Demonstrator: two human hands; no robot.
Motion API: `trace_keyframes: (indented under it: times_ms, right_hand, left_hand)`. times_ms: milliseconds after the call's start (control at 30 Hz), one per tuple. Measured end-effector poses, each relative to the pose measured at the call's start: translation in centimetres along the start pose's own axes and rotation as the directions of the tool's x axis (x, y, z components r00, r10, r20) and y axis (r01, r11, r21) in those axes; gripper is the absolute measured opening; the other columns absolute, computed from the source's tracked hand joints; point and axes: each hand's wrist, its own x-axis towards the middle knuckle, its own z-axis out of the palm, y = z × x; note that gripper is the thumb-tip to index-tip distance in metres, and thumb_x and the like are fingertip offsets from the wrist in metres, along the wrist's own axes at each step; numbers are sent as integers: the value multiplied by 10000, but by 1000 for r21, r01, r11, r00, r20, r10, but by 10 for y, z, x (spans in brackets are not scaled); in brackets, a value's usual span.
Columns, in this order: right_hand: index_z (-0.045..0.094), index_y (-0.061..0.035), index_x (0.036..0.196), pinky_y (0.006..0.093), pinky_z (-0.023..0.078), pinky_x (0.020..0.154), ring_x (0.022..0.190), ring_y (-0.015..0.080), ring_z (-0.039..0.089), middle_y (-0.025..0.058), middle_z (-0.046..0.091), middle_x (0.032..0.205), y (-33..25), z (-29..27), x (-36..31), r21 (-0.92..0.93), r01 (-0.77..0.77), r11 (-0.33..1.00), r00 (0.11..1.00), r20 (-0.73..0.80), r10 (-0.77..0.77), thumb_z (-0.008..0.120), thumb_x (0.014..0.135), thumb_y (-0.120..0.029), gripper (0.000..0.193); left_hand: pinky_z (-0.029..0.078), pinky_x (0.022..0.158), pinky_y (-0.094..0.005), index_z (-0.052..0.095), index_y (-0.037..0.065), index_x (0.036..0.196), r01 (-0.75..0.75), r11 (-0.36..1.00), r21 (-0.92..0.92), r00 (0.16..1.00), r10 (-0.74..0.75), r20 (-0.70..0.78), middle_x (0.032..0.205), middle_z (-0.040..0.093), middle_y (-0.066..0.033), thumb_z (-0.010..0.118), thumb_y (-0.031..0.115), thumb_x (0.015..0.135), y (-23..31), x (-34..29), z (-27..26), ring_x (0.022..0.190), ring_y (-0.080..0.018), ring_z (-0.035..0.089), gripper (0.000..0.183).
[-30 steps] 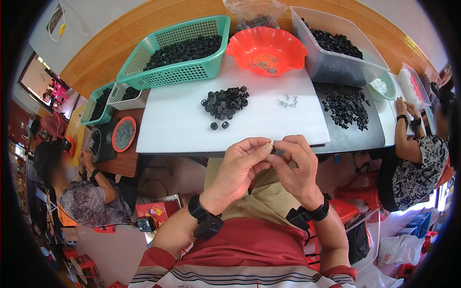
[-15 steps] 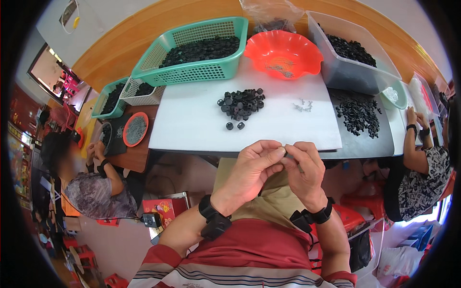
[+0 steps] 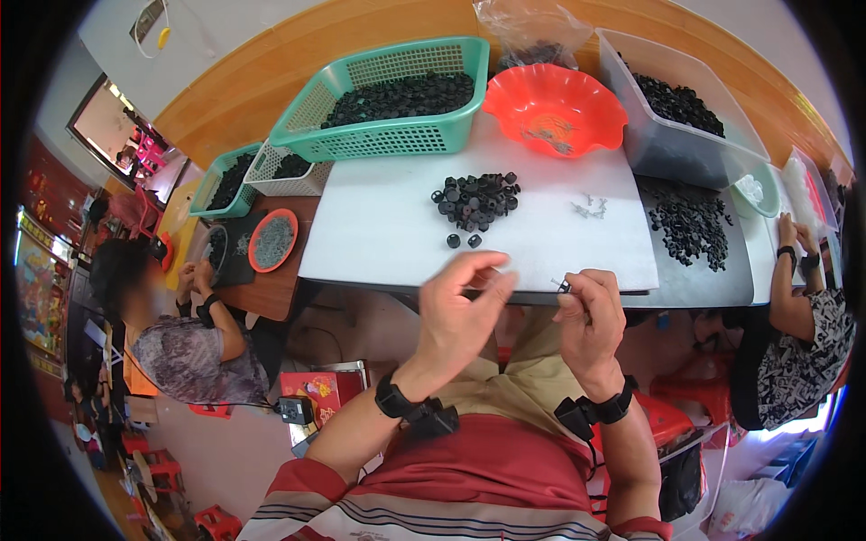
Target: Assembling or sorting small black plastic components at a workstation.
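Observation:
My right hand (image 3: 593,323) is closed in a pinch at the front edge of the white mat (image 3: 379,239). Between its thumb and fingers is a small black plastic part (image 3: 565,287), with a thin pale piece sticking out toward the left. My left hand (image 3: 458,311) hangs apart from it, thumb and fingers spread and slightly blurred, holding nothing that I can see. Beyond it on the mat lies a heap of black caps (image 3: 476,203), with two loose caps (image 3: 464,242) just nearer. Small pale grey pieces (image 3: 590,207) lie scattered farther right on the mat.
Along the back stand a green basket (image 3: 388,138) of black parts, a red scalloped bowl (image 3: 604,113) and a clear bin (image 3: 672,162). More small black parts (image 3: 690,230) cover a dark board at right. Two people (image 3: 185,361) work at either side.
My hands, together before, have come apart: the left moved left and its fingers spread. The right still pinches the small black part, now visible. The whole view has shifted slightly.

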Motion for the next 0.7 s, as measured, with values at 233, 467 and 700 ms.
trace_keyframes:
  times_ms: [233,467,700]
  right_hand:
    - [632,7,1119,281,492,562,672,166,591,130,605,1014,2,-2,-2,36,-49,998,999,11,49,697,929,-12,202]
    - [628,7,1121,272,489,555,672,146,577,119,595,1017,-5,-3,0,95,-97,991,995,17,96,692,926,5,206]
    - [630,5,1125,264,485,587,684,146,577,115,595,1017,-4,-4,-1,85,-102,991,994,48,98,696,923,4,212]
  left_hand:
    - [513,900,-396,709,18,1067,-272,489,829,828,557,-57,1120,700,-101,796,109,808,-9,30,-43,1041,-309,628,288]
    - [503,904,-398,729,36,1038,-209,448,869,882,471,-31,1115,703,-89,775,141,831,-21,41,-55,1022,-312,627,237]
    - [503,905,-389,731,33,1029,-254,530,809,922,384,37,1047,724,-90,759,95,830,-11,36,-57,1001,-295,642,210]
